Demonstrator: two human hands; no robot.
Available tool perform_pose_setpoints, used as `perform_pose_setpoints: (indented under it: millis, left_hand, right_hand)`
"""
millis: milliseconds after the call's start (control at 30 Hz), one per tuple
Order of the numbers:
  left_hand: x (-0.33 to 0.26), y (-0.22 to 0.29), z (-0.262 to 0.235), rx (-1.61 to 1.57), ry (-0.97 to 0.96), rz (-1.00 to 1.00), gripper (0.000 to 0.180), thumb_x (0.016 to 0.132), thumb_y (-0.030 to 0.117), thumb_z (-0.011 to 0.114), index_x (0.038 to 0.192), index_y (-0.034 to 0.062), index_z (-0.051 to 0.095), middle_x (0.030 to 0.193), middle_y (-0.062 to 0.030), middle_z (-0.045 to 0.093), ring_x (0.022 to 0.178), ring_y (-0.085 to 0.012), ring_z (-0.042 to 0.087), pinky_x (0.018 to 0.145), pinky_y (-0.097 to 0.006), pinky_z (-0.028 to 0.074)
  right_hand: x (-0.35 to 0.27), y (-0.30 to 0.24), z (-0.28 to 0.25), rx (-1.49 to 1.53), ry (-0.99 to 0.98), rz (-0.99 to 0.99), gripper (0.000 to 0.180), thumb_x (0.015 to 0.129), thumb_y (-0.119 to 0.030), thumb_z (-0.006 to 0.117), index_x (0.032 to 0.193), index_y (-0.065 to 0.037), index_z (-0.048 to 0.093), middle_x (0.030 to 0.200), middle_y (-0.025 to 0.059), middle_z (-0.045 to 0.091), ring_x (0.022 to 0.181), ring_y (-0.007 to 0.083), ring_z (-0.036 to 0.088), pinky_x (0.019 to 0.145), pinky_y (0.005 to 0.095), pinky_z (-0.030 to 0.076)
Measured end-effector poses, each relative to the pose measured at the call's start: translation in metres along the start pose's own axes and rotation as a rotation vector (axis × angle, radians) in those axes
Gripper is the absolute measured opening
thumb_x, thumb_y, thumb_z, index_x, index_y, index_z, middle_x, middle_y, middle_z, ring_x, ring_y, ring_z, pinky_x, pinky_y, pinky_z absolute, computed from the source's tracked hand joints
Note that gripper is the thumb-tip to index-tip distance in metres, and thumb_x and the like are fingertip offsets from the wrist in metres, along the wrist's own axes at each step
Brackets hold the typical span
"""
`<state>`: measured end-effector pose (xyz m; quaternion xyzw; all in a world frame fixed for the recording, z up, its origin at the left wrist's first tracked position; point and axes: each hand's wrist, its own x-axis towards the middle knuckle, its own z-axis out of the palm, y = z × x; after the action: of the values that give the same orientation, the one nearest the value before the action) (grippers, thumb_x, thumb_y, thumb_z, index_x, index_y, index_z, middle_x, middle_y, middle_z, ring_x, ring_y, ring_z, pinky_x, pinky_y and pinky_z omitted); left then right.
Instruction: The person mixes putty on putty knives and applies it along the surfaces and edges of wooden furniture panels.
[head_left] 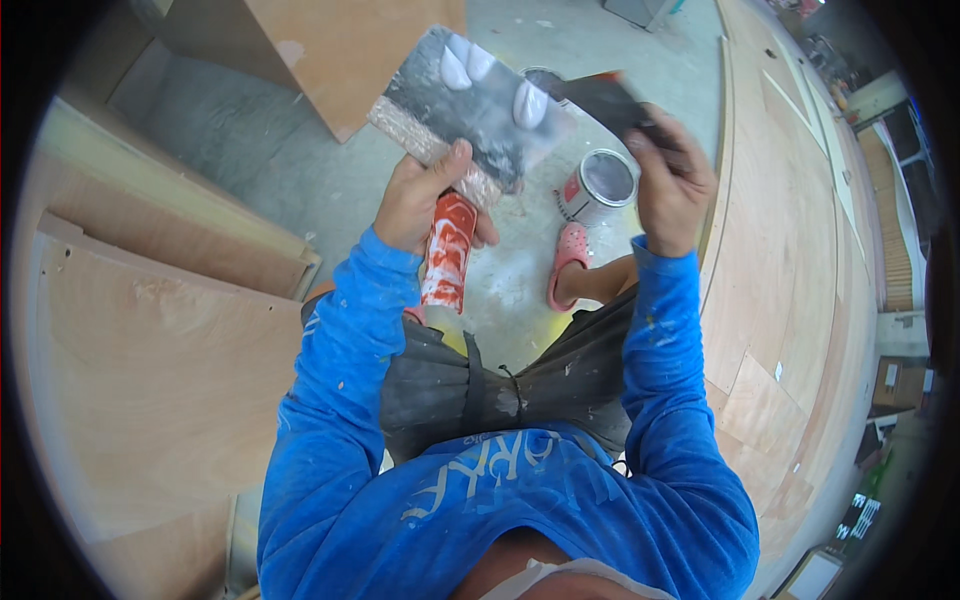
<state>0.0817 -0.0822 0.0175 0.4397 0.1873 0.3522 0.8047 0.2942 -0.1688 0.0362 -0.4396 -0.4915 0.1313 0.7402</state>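
Note:
My left hand (412,205) is closed on a wide putty knife (475,120) with a dark, smeared blade, a crusted back edge and a red handle (450,255) streaked with white. Three dabs of white putty (530,105) sit on its blade. Gripped in my right hand (676,190) is a dark flat scraper (608,100), blurred by motion, its far edge close to the right side of the putty knife's blade. Below the scraper, on the floor, stands a round can (597,187) with a greyish top surface.
A second can (545,78) is partly hidden behind the tools. Long plywood panels (770,260) run along my right; wooden panels (160,340) stand at my left. A wooden box (350,50) is at the far left. My foot in a pink clog (568,262) is beside the can.

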Motion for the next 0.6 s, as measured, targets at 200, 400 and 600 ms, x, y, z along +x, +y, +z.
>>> perform_pose_setpoints:
  millis: [200,400,600]
  left_hand:
    - [-0.004,-0.003,-0.003,0.001,-0.103,-0.065,0.04,0.086,0.033,0.056,0.104,-0.0011,0.046,0.076,-0.0155,0.06,0.046,-0.0258,0.06,0.036,-0.031,0.049]
    - [0.003,0.004,-0.01,-0.011,-0.014,0.027,0.039,0.088,0.034,0.052,0.106,-0.0013,0.048,0.077,-0.0157,0.061,0.048,-0.0239,0.06,0.038,-0.033,0.05]
    - [0.035,0.0,-0.039,-0.016,0.385,0.332,0.045,0.087,0.037,0.054,0.098,-0.0061,0.051,0.08,-0.0163,0.061,0.055,-0.0269,0.063,0.046,-0.034,0.052]
  right_hand:
    - [-0.004,0.027,0.01,-0.166,-0.246,-0.291,0.028,0.069,0.017,0.058,0.088,-0.003,0.063,0.095,0.0098,0.063,0.091,0.0221,0.058,0.08,0.0294,0.045]
    - [-0.01,0.059,-0.016,-0.392,-0.202,0.02,0.028,0.07,0.009,0.057,0.096,-0.002,0.06,0.088,0.008,0.062,0.08,0.0174,0.059,0.07,0.0261,0.047]
    - [-0.038,0.062,0.024,-0.219,-0.185,0.618,0.028,0.077,-0.021,0.063,0.098,-0.003,0.058,0.066,-0.0015,0.051,0.057,0.0067,0.046,0.049,0.0222,0.037]
